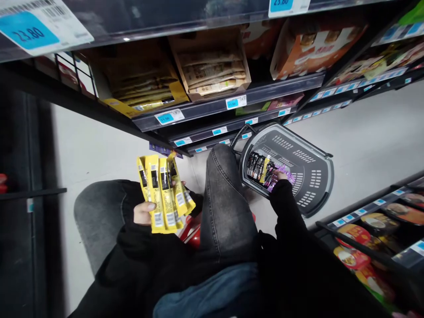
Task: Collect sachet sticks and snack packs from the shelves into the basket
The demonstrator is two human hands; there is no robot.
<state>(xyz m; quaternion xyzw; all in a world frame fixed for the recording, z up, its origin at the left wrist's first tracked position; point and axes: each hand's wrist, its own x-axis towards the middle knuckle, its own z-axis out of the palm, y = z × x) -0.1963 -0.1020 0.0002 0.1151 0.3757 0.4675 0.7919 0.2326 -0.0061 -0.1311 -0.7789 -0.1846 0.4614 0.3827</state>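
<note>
Well left of the grey basket (318,199), yellow packets (163,194) are held fanned in the closed left hand (144,213) (probably to keep them apart), while purple packets (285,172) inside it are touched by the right hand (281,176), whose grip cannot be told

The basket (318,185) is dark grey, with rows of pale slots. Inside it, sachets (263,170) are black, yellow and purple. Left of the basket, fanned packets (162,192) are bright yellow with black panels. Above the basket, shelf labels (236,102) are blue and white.
</note>
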